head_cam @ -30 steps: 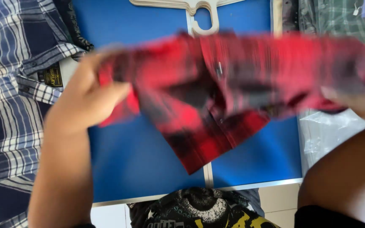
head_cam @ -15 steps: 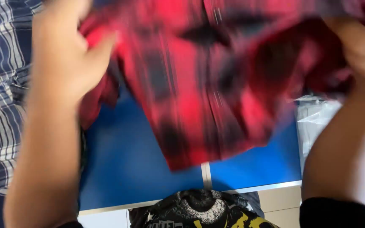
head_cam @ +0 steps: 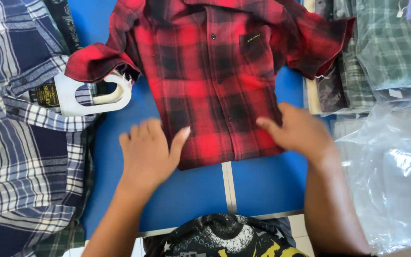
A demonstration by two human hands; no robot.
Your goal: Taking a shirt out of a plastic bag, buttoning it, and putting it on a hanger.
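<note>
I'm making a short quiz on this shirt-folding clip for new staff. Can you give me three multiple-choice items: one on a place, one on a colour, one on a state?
1. Where does the white hanger lie?
A. Left of the red shirt, beside its sleeve
B. On the plastic bags at the right
C. Under the person's right hand

2. What colours is the shirt under the hands?
A. Green and grey
B. Red and black
C. Blue and white

3. How does that shirt lie?
A. Rolled into a ball
B. Hanging in the air
C. Spread flat on the blue table, front buttoned

Answers:
1. A, the hanger sits by the shirt's sleeve, next to the blue plaid shirt.
2. B, its checks are red and black.
3. C, the left hand and right hand press on its lower hem, palms down.
</note>
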